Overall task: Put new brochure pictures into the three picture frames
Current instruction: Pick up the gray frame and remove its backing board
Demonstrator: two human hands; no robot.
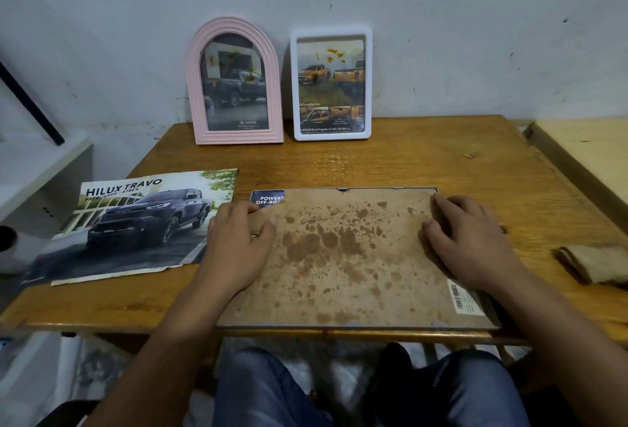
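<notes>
Hands flat, fingers relaxed: left hand (pixel 238 236) at 9 o'clock, right hand (pixel 469 239) at 3 o'clock on stained backing board (pixel 346 256) (face-down frame). Blue picture (pixel 266 198) peeks at 11 o'clock.

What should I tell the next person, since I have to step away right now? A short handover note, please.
Left hand and right hand: both open, resting flat on the stained brown backing board of the large frame lying face down at the wooden table's front edge.
A blue brochure corner sticks out at the board's far left corner.
Done: the pink arched frame and the white rectangular frame stand against the wall, each showing a truck picture.
Left: seat the board, secure it, stand the frame up.
The Hilux Travo brochure lies on the left.
</notes>
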